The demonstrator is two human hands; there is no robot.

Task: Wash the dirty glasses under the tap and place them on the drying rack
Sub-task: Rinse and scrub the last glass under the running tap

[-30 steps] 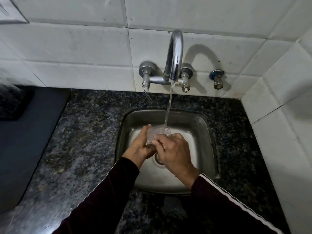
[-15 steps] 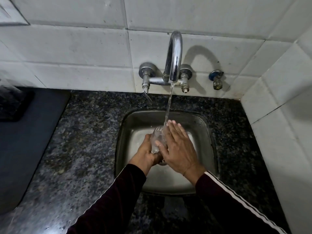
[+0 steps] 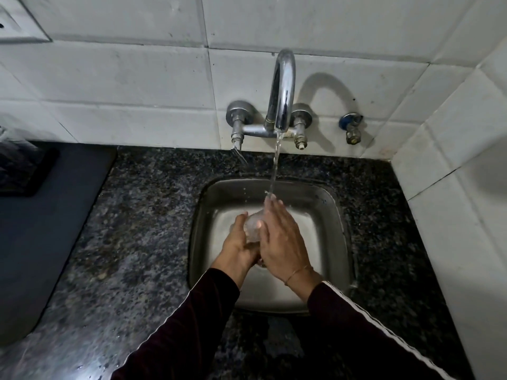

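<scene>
A clear glass (image 3: 253,225) is held tilted over the steel sink (image 3: 336,204), mostly hidden between my hands. My left hand (image 3: 238,248) grips it from the left and below. My right hand (image 3: 282,239) lies flat against its right side, fingers stretched toward the back. Water runs from the chrome tap (image 3: 282,97) in a thin stream and hits my right fingertips and the glass's top.
Speckled dark granite counter (image 3: 142,242) surrounds the sink. A dark grey mat (image 3: 35,242) covers the counter at the left, with a black object (image 3: 24,171) at its far end. White tiled walls stand behind and to the right. A small valve (image 3: 352,130) sits right of the tap.
The glass has tipped from upright under the stream to tilted. My right hand opened from gripping the rim to lying flat along the glass's side.
</scene>
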